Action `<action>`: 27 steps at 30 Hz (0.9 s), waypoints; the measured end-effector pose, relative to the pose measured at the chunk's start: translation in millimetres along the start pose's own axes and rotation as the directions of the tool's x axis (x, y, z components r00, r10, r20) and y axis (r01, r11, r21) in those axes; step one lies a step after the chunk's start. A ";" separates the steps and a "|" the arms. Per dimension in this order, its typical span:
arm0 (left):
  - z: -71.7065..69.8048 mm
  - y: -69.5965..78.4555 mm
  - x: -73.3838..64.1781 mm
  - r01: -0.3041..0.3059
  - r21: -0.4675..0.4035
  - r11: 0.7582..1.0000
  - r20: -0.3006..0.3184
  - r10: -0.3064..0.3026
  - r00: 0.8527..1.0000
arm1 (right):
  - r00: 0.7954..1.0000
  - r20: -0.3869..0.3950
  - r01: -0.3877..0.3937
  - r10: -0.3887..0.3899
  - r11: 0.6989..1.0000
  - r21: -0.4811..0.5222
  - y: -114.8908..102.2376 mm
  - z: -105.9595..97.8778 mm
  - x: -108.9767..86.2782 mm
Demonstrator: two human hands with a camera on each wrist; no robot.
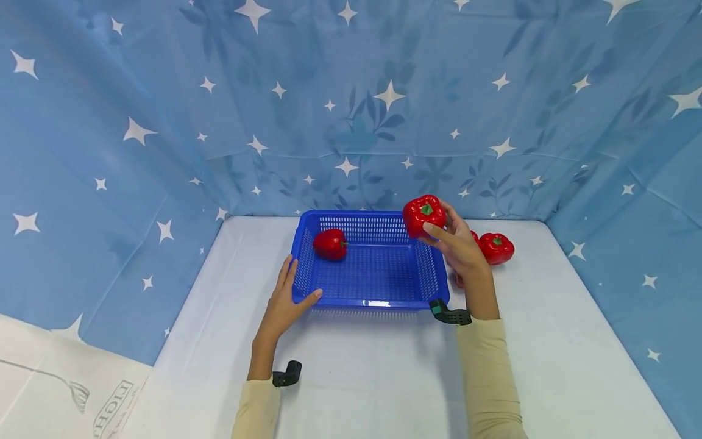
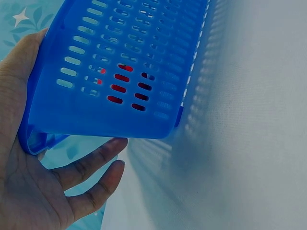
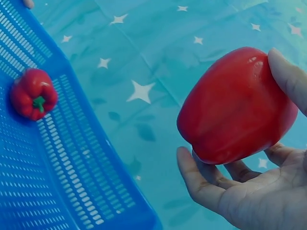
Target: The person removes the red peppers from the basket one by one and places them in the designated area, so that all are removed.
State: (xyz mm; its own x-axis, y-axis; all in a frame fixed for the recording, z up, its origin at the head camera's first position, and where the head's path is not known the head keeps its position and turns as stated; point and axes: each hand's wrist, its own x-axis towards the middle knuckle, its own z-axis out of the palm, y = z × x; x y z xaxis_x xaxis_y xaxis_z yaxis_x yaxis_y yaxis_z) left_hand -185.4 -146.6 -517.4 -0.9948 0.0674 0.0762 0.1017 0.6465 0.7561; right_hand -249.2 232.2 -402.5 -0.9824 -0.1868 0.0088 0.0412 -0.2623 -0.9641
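Observation:
My right hand grips a red bell pepper by its sides, raised over the right back part of a blue plastic basket. Its green stem faces the head camera. In the right wrist view the thumb lies on one side of the held pepper and the fingers curve beneath the other. A second bell pepper lies on its side inside the basket, towards the left. My left hand rests against the basket's front left corner, thumb along the front rim and straight fingers along the left side.
Another red bell pepper sits on the white table to the right of the basket, with more red peppers partly hidden behind my right hand and wrist. A blue curtain with white stars hangs behind and at both sides.

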 end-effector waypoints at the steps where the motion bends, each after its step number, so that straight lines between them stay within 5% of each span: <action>1: 0.0 -0.1 0.2 0.001 -0.002 1.000 -0.003 -0.001 1.000 | 1.000 -0.019 0.002 -0.002 1.000 0.009 -1.6 -1.9 -1.6; 16: 0.2 0.9 0.0 0.005 -0.013 1.000 -0.001 -0.005 1.000 | 0.978 -0.086 0.202 -0.192 0.972 0.122 -20.9 -46.6 -40.9; 27: -1.4 1.8 -1.5 0.016 -0.012 1.000 0.006 -0.016 1.000 | 0.952 -0.219 0.246 -0.212 0.958 0.144 -16.9 -86.0 -68.1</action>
State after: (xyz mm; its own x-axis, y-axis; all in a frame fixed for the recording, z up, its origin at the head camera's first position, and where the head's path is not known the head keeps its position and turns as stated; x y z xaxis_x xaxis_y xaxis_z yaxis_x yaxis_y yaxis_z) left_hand -183.7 -146.6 -515.3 -0.9963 0.0620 0.0601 0.0859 0.6385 0.7649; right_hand -198.7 330.8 -409.6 -0.9843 0.0853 0.1545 -0.1763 -0.4338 -0.8836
